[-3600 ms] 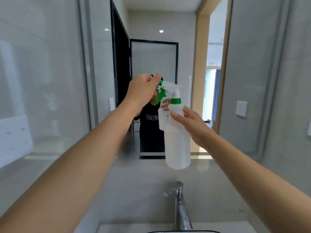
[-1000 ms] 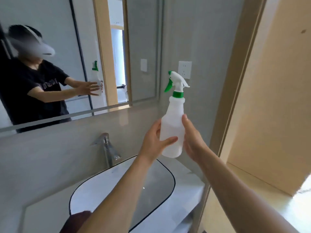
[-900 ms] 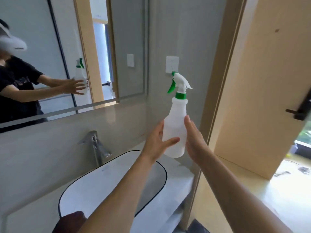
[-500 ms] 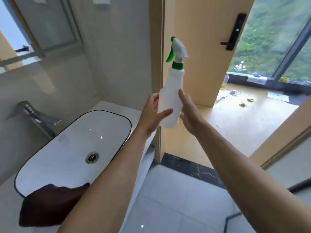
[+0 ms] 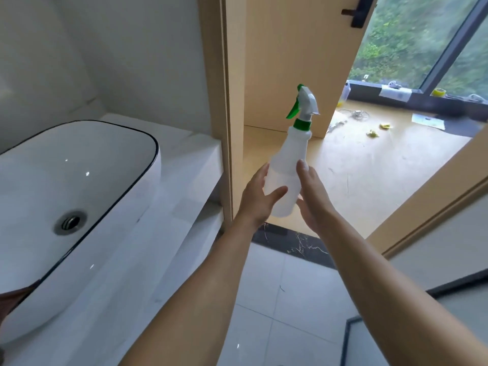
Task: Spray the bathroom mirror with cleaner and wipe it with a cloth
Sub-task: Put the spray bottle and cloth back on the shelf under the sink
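Note:
A translucent white spray bottle (image 5: 289, 157) with a green trigger and collar is upright in mid-air, right of the counter and in front of the doorway. My left hand (image 5: 257, 199) grips its lower body, thumb across the front. My right hand (image 5: 314, 199) lies against the bottle's right side with fingers fairly straight. A dark brown cloth (image 5: 14, 295) shows only as a corner at the sink's near left edge. The mirror is out of view.
A white basin with a black rim (image 5: 151, 140) sits on the white counter (image 5: 190, 154) at left. A light wooden door frame (image 5: 224, 101) stands beside the counter, with an open door (image 5: 290, 48) behind. A grey tiled floor (image 5: 290, 299) lies below.
My view has swung right and down, away from the mirror and tap toward the doorway. Both hands have stayed on the bottle, carrying it right, past the counter's end.

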The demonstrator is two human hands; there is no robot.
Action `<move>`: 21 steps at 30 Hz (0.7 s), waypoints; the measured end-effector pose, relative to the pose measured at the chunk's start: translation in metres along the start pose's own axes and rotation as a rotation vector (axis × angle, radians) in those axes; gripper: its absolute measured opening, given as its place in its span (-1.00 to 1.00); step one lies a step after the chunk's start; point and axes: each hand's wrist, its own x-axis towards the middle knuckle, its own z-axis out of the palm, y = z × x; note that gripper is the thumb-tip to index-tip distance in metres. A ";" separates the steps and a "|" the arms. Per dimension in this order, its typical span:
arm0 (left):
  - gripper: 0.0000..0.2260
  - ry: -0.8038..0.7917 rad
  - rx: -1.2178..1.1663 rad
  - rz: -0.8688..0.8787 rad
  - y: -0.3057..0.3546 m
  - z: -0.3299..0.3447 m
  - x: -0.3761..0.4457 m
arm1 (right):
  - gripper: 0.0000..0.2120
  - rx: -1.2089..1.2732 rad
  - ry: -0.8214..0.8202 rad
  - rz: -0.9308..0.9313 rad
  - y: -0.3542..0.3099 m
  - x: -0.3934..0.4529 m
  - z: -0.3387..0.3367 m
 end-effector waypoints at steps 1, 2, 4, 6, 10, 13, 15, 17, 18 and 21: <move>-0.39 -0.004 0.000 -0.001 -0.018 0.004 0.002 | -0.46 -0.002 0.003 0.003 0.019 0.007 -0.001; -0.40 -0.006 -0.002 -0.002 -0.035 0.007 0.003 | -0.46 0.000 0.004 0.008 0.037 0.014 -0.001; -0.43 -0.004 -0.002 -0.015 -0.071 0.014 0.006 | -0.49 0.010 0.010 0.018 0.075 0.027 -0.002; -0.46 0.005 0.002 -0.033 -0.107 0.018 0.010 | -0.52 0.027 0.007 0.036 0.114 0.039 -0.002; -0.50 0.007 -0.005 -0.053 -0.176 0.023 0.018 | -0.51 0.065 -0.038 0.061 0.186 0.060 -0.002; -0.57 -0.021 -0.090 -0.100 -0.222 0.020 0.023 | -0.53 0.105 -0.062 0.054 0.236 0.075 0.006; -0.58 -0.006 -0.093 -0.118 -0.248 0.016 0.027 | -0.61 0.131 -0.083 0.030 0.265 0.085 0.016; -0.59 0.020 -0.071 -0.119 -0.273 0.010 0.030 | -0.70 0.174 -0.113 0.021 0.293 0.095 0.028; -0.59 0.036 -0.053 -0.118 -0.286 0.006 0.030 | -0.71 0.195 -0.129 0.020 0.307 0.099 0.035; -0.56 0.102 0.043 -0.098 -0.320 -0.007 0.032 | -0.69 0.294 -0.179 0.031 0.347 0.111 0.057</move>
